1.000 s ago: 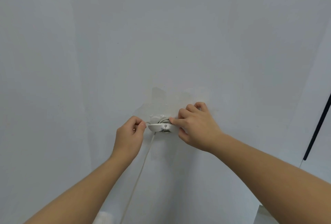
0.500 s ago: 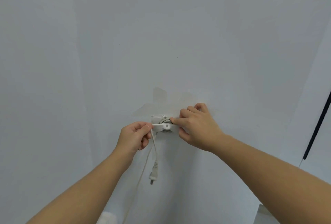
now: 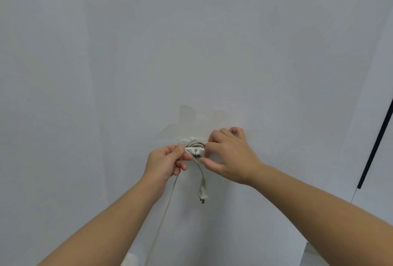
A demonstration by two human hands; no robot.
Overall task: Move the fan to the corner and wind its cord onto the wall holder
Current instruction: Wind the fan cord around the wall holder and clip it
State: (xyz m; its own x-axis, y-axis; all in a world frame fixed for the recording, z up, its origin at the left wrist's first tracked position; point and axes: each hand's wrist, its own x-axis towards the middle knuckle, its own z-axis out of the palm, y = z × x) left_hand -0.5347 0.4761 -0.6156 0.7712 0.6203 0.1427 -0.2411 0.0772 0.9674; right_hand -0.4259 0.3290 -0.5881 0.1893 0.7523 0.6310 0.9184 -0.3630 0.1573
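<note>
Since half a second ago, the plug (image 3: 202, 193) hangs lower beneath the wall holder (image 3: 195, 150). Left hand (image 3: 164, 162) pinches the cord (image 3: 164, 212) just left of the holder; right hand (image 3: 230, 156) grips the holder's right end.

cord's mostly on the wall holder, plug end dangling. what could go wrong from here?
1. The plug hangs free below the wall holder; if the left hand lets go of the cord unsecured, the coils may unwind.
2. The wall around the holder looks patched; the taut cord running down could pull the holder loose. The right hand seems to be bracing it.
</note>
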